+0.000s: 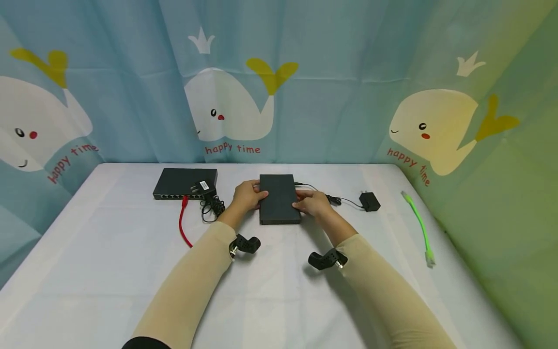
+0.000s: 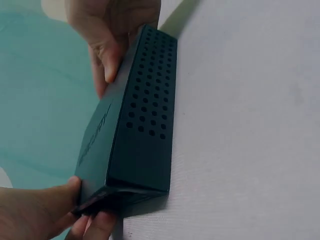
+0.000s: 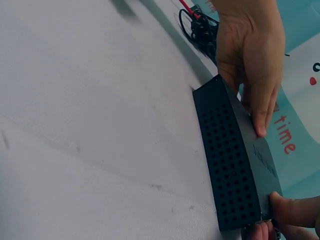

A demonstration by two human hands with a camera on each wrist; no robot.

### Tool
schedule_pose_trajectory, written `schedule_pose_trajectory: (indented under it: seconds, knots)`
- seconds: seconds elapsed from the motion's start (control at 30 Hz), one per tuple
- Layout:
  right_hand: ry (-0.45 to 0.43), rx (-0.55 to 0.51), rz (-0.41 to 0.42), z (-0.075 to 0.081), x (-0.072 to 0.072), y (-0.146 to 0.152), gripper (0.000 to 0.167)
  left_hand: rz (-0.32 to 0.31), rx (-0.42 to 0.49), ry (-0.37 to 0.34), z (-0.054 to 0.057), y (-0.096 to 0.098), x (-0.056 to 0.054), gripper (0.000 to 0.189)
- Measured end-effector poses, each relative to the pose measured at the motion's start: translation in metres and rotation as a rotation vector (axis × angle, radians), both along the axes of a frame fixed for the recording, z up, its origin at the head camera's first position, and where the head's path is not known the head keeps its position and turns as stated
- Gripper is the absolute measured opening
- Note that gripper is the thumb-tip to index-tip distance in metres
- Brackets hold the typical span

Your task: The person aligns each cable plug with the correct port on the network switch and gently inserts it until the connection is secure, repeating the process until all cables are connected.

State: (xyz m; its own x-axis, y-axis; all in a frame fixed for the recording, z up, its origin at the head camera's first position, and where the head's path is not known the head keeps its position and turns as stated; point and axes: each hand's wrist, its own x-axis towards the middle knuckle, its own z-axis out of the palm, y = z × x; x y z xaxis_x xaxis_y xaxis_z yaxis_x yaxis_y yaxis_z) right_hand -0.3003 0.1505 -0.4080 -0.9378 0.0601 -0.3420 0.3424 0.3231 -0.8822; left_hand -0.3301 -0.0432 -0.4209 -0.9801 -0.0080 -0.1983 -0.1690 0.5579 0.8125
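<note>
A flat black box [image 1: 279, 199] with rows of round vent holes lies between two hands at the middle of the table. My left hand [image 1: 246, 197] grips its left side, thumb on top and fingers beneath in the left wrist view. On the right side, my right hand [image 1: 313, 202] pinches the edge the same way, as the right wrist view shows. Faint lettering, too blurred to read, marks the top face. A thin black cord [image 1: 308, 185] comes from the box's far right side and leads to a black power adapter [image 1: 369, 201].
At the back left stands a black network switch [image 1: 187, 180] with a red network cable [image 1: 181, 224] at its front ports. Another power adapter [image 1: 203, 187] leans there with its bundled cord [image 1: 212, 205]. A green network cable [image 1: 419, 220] lies near the right edge. Printed curtains [image 1: 331, 121] hang behind.
</note>
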Motion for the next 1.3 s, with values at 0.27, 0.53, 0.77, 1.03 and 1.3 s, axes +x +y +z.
schedule_pose_trajectory:
  seconds: [0.27, 0.53, 0.77, 1.03, 1.3]
  knots:
    - [0.032, -0.014, -0.008, -0.003, 0.005, 0.009, 0.049, 0.020, 0.091, -0.019, -0.003, 0.007, 0.000, 0.058]
    - [0.175, 0.137, 0.012, -0.014, 0.035, 0.016, 0.047, 0.037, 0.145, -0.046, -0.003, 0.011, -0.003, 0.058]
    - [0.221, 0.102, -0.024, -0.016, 0.038, 0.015, 0.043, -0.004, 0.010, 0.037, 0.009, 0.005, -0.013, 0.057]
    - [0.202, 0.040, -0.033, -0.020, 0.037, 0.010, 0.042, -0.389, -0.280, 0.223, 0.027, -0.001, -0.048, 0.051]
    - [0.192, 0.035, -0.038, -0.017, 0.039, 0.002, 0.041, -0.519, -0.341, 0.097, 0.030, 0.000, -0.057, 0.047]
